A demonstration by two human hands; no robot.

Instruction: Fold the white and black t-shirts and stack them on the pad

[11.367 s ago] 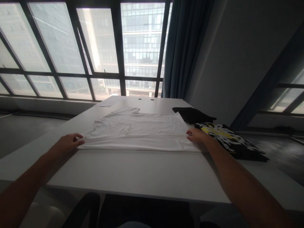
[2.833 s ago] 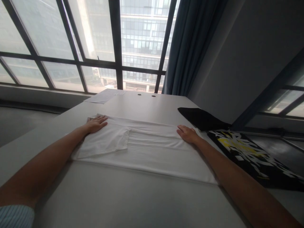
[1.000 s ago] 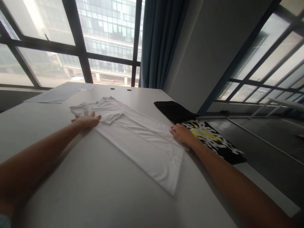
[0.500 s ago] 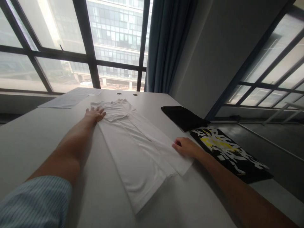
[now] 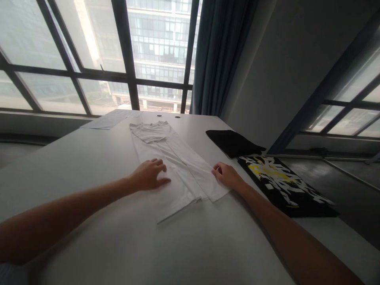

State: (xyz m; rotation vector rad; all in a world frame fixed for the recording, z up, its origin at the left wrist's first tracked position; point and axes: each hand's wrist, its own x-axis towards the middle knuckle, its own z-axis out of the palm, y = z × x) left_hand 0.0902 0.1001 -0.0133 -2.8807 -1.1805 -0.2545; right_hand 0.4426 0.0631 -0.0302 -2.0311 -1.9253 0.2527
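A white T-shirt [image 5: 173, 170] lies on the white table [image 5: 190, 249], its collar end toward the window and one side folded lengthwise over the rest. My left hand [image 5: 150, 174] is over the shirt's left side, fingers and thumb apart, holding nothing; whether it touches the cloth I cannot tell. At the right folded edge, the thumb and fingers of my right hand [image 5: 227, 175] are pinched on the fabric. Some wrinkles run along the middle of the shirt, and its hem lies toward me.
Right of the shirt lie a folded black cloth [image 5: 233, 143] and a black garment with a white and yellow print [image 5: 282, 182], near the table's right edge. White sheets [image 5: 108, 119] lie at the far left. Behind stand windows and a blue curtain [image 5: 222, 59].
My left hand has come back from near the collar to the shirt's left side, nearer me. My right hand stays at the right edge. The view has turned slightly left.
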